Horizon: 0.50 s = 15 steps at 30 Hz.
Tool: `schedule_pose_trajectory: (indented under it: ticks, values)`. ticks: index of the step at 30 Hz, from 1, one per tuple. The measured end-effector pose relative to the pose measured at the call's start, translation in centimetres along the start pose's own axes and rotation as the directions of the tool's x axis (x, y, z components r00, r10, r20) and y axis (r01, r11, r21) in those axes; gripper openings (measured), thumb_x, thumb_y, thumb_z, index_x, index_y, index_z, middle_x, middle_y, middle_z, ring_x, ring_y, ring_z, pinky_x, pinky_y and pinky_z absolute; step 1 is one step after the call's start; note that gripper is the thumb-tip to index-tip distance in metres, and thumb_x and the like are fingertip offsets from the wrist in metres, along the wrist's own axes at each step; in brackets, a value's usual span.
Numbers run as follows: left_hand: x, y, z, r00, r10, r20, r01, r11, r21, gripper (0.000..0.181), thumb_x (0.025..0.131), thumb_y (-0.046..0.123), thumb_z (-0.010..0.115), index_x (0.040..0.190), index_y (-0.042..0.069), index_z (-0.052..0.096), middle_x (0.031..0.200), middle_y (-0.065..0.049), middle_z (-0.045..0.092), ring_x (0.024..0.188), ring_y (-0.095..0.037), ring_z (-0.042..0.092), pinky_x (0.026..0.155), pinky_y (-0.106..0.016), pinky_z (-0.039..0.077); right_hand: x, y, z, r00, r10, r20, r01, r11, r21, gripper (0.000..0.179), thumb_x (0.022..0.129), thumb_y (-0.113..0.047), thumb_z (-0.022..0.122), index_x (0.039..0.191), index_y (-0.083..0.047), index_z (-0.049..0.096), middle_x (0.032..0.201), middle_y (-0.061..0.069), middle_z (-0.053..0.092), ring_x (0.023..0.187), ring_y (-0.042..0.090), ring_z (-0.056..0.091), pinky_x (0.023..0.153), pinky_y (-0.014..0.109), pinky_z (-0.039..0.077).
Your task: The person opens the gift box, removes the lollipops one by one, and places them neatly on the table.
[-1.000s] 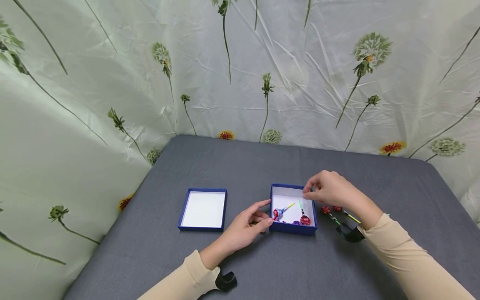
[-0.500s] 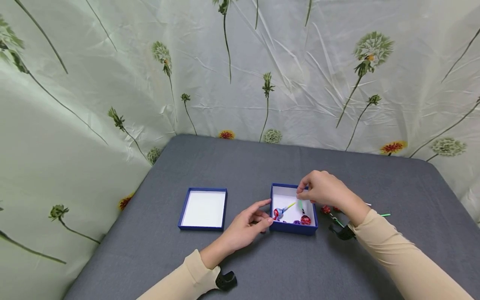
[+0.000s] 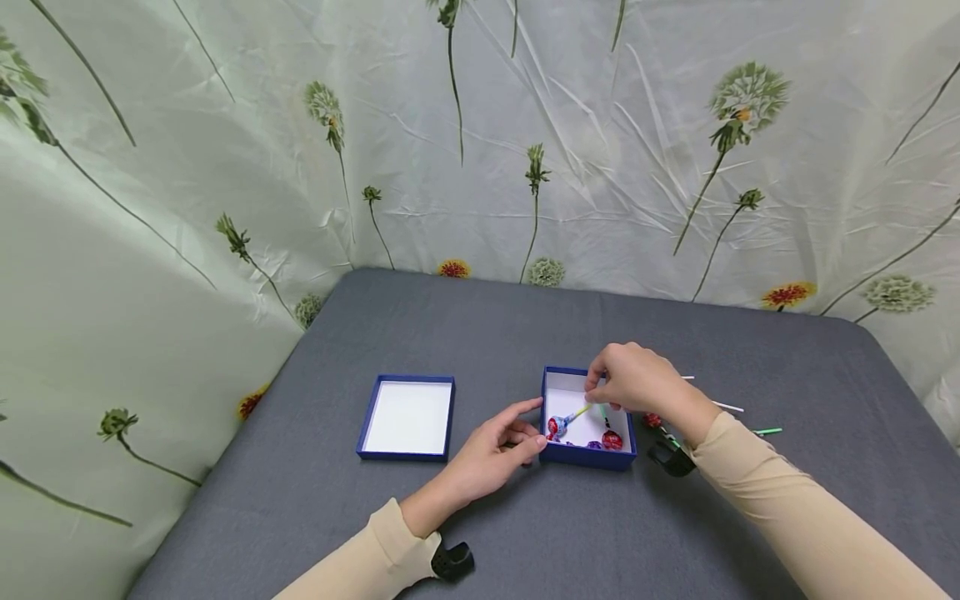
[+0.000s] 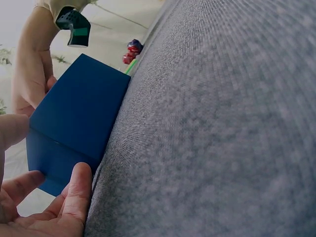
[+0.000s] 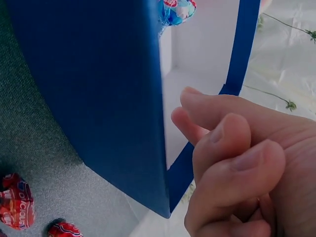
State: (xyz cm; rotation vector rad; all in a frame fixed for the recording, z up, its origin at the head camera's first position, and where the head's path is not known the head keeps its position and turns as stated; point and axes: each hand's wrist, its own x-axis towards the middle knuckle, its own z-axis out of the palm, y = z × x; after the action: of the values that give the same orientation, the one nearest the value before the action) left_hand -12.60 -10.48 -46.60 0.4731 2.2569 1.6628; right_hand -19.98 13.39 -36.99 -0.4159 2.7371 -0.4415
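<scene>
A blue box with a white inside holds a blue-and-red lollipop with a yellow stick, a red lollipop with a green stick, and purple-wrapped sweets along the near wall. My left hand rests against the box's left side, its thumb at the near corner and its other fingers along the wall. Over the box's far right part, my right hand reaches in with thumb and index fingertips right at the yellow stick's tip. In the right wrist view nothing shows between those fingertips, and the other fingers are loosely curled.
Left of the box lies its blue-rimmed lid, white inside up. More lollipops lie on the grey tabletop right of the box, partly hidden by my right arm: a red one and white sticks. A flowered curtain hangs behind.
My right hand has moved left and slightly down over the box, from its far right corner to the yellow stick's tip. My left hand, the box and the lid have stayed put.
</scene>
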Motion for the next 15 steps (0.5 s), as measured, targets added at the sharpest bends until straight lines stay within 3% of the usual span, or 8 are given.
schedule_pose_trajectory:
  ticks: [15]
  values:
    - [0.04,-0.08,0.05,1.000,-0.007,-0.005,0.007,1.000,-0.003,0.052,0.099,0.037,0.064,0.147,0.035,0.047,0.113,0.000,0.067,0.092,-0.010,0.066,0.076,-0.025,0.053,0.39,-0.68,0.81,1.000,-0.004,-0.003,0.004,0.998,-0.063,0.009,0.085,-0.026,0.080,0.080,-0.021,0.073,0.063,-0.004,0.062,0.054,0.011,0.058,0.051,0.029,0.041]
